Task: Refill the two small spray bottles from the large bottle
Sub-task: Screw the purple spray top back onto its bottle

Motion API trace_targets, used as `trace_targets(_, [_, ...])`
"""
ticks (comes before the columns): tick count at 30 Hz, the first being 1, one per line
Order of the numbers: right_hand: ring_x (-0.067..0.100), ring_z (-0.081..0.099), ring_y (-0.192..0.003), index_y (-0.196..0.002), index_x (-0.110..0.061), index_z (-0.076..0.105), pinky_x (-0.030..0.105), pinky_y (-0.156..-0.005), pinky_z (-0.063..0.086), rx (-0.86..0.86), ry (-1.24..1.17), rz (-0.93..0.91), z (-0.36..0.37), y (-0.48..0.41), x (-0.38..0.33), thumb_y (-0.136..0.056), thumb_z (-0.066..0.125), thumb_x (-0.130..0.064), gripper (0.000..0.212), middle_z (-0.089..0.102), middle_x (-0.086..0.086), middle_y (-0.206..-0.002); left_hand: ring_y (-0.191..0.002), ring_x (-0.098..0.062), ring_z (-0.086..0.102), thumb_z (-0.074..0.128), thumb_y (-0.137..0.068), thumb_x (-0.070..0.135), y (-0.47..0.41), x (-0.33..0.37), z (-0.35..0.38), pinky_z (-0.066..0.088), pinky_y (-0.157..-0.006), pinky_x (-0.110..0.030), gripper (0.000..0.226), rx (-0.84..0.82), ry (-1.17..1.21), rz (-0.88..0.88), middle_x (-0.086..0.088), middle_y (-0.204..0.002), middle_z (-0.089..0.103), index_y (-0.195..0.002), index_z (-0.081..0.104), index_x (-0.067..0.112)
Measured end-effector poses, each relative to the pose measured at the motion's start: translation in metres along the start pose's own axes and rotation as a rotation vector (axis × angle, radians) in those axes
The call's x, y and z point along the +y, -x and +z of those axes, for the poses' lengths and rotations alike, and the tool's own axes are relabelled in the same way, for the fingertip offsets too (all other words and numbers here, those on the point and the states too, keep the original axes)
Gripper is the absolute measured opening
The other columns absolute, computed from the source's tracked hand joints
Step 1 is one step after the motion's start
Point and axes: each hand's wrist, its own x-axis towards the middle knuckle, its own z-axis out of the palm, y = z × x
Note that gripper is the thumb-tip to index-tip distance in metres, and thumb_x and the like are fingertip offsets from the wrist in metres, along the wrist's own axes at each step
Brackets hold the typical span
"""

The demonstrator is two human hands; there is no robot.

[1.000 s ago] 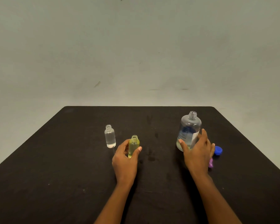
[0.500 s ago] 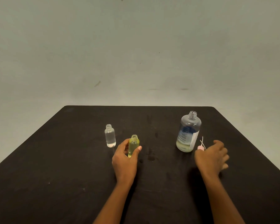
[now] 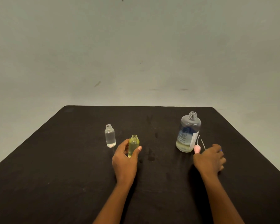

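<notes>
Both hands lie low on the black table (image 3: pixel 39 175), with bare forearms coming in from the near edge. The left hand (image 3: pixel 124 160) grips the small yellow bottle (image 3: pixel 133 145): the thumb presses its right side and the fingers curl round its left side. This bottle stands upright on the table, its neck is open with no cap, and pale yellow liquid fills most of it.

The right hand (image 3: pixel 208 159) is on the right side of the table, back upward, with the fingers curled down. A pink spray head (image 3: pixel 197 148) shows at its inner edge, touching the hand, and two thin tubes (image 3: pixel 198 139) rise from there at a slant. I cannot tell if the hand pinches the spray head or only covers it. A small spot of blue (image 3: pixel 221 150) shows at the far side of the knuckles, but it is too hidden to say what it is.

A little farther, left of the yellow bottle and apart from it, stands the small clear bottle (image 3: pixel 110 136). It is upright, uncapped, and holds clear liquid.

The large bottle (image 3: pixel 188 133) stands just beyond the pink spray head, very near it. It is upright with an open threaded neck, it has a printed label on its side, and a low layer of yellowish liquid is at its bottom.

Behind the far edge of the table is a plain grey-green wall (image 3: pixel 136 46) with a few small dark marks.
</notes>
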Motion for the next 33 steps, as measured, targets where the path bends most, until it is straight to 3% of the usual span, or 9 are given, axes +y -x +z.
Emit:
trace_targets(3, [0.040,0.030,-0.130,-0.139,0.000,0.028,0.048,-0.106,0.029,0.059,-0.072,-0.038,-0.001,0.001,-0.001,-0.088,0.065,-0.014,0.065,0.033,0.024,-0.142,-0.088,-0.003,0.063,0.080,-0.073,0.023,0.000,0.000,0.000,0.050,-0.079,-0.022,0.038,-0.002,0.003,0.001,0.013,-0.096,0.067,-0.109,0.066,0.022])
trace_targets(7, [0.032,0.044,-0.112,-0.128,-0.003,0.042,0.046,-0.096,0.043,0.299,-0.352,-0.319,-0.004,0.009,-0.005,-0.077,0.061,0.008,0.056,0.045,0.017,-0.121,-0.088,-0.004,0.063,0.080,-0.073,0.022,0.000,-0.001,0.001,0.051,-0.079,-0.023,0.039,0.001,0.003,0.006,0.012,-0.097,0.068,-0.109,0.066,0.022])
trace_targets(10, [0.021,0.047,-0.104,-0.125,-0.002,0.044,0.024,-0.087,0.047,0.406,-0.570,-0.573,-0.005,0.023,-0.011,-0.080,0.062,0.009,0.049,0.042,0.018,-0.120,-0.088,-0.007,0.063,0.080,-0.073,0.023,0.000,-0.002,0.001,0.051,-0.079,-0.023,0.039,0.004,-0.005,0.009,0.011,-0.097,0.068,-0.109,0.066,0.022])
trace_targets(12, [0.017,0.047,-0.104,-0.123,0.001,0.044,0.019,-0.086,0.045,0.422,-0.602,-0.742,0.000,0.029,-0.012,-0.083,0.062,0.007,0.044,0.041,0.017,-0.119,-0.088,-0.006,0.063,0.080,-0.073,0.023,0.000,-0.002,0.000,0.051,-0.080,-0.024,0.039,0.000,-0.010,0.014,0.011,-0.097,0.068,-0.109,0.066,0.022])
trace_targets(16, [0.026,0.051,-0.110,-0.124,-0.007,0.043,0.034,-0.093,0.047,0.276,-0.638,-0.915,0.010,0.036,-0.013,-0.087,0.056,-0.008,0.039,0.040,0.008,-0.121,-0.088,-0.005,0.063,0.080,-0.073,0.022,0.000,-0.002,0.001,0.052,-0.080,-0.026,0.039,-0.008,-0.017,0.024,0.013,-0.097,0.067,-0.109,0.067,0.022])
trace_targets(20, [0.013,0.049,-0.115,-0.125,-0.010,0.046,0.020,-0.099,0.043,0.148,-0.614,-0.980,0.014,0.049,-0.018,-0.090,0.051,-0.016,0.036,0.048,0.003,-0.122,-0.086,-0.003,0.063,0.081,-0.072,0.020,0.001,0.000,0.001,0.053,-0.079,-0.026,0.036,-0.016,-0.016,0.035,0.013,-0.094,0.068,-0.104,0.066,0.027])
trace_targets(23, [0.009,0.050,-0.117,-0.124,-0.002,0.055,0.014,-0.101,0.039,0.080,-0.563,-1.029,0.022,0.053,-0.018,-0.092,0.051,-0.014,0.035,0.056,0.012,-0.120,-0.086,-0.002,0.063,0.081,-0.071,0.019,0.002,0.001,0.001,0.052,-0.079,-0.027,0.036,-0.024,-0.019,0.056,0.014,-0.093,0.067,-0.101,0.065,0.032])
trace_targets(27, [0.003,0.050,-0.116,-0.128,-0.016,0.056,0.013,-0.096,0.041,0.025,-0.606,-1.070,0.026,0.057,-0.018,-0.092,0.054,-0.011,0.036,0.052,0.008,-0.120,-0.089,-0.003,0.063,0.081,-0.070,0.017,0.003,0.000,0.001,0.053,-0.082,-0.033,0.038,-0.039,-0.034,0.087,0.015,-0.095,0.067,-0.103,0.066,0.029])
trace_targets(33, [0.013,0.057,-0.108,-0.122,-0.016,0.054,0.025,-0.094,0.046,0.004,-0.630,-1.070,0.029,0.057,-0.015,-0.091,0.057,-0.016,0.031,0.059,0.002,-0.114,-0.092,-0.005,0.063,0.082,-0.069,0.016,0.003,-0.002,0.002,0.053,-0.083,-0.039,0.040,-0.043,-0.040,0.110,0.015,-0.096,0.067,-0.104,0.067,0.028])
